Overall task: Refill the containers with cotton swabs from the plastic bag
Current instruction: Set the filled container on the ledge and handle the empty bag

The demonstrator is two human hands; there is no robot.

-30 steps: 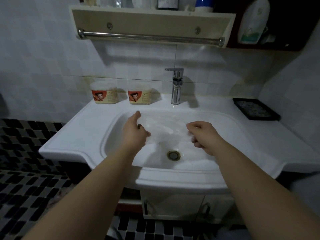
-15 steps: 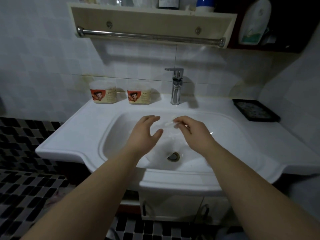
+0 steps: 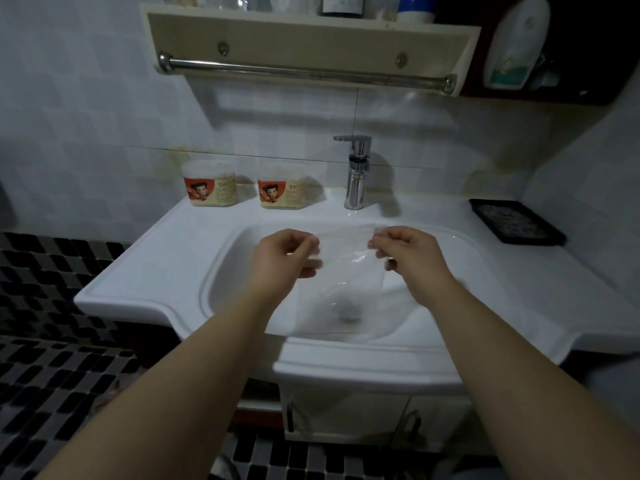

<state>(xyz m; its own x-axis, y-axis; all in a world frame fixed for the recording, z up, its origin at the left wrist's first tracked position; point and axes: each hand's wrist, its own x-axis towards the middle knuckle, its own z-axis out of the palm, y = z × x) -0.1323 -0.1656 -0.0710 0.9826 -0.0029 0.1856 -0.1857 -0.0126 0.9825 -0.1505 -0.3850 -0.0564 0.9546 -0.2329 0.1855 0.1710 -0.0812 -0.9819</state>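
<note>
Two bare forearms reach forward over the front rim of an oval white ceramic basin (image 3: 228, 271). Above it the left hand (image 3: 282, 259) and the right hand (image 3: 414, 261) hold a clear, thin plastic bag (image 3: 346, 275) between them. Each grip is a pinch of curled fingers and thumb on an upper corner of the bag, which hangs stretched and blurred; its contents cannot be made out. Farther back, on the glossy white table (image 3: 166, 258) around the basin, two small translucent lidded tubs with orange cartoon labels stand side by side against the wall, the left container (image 3: 210, 184) and the right container (image 3: 282, 195), well apart from the bag. Right of them rises a chrome tap (image 3: 356, 174); a black rectangular tray (image 3: 516, 221) lies far right.
</note>
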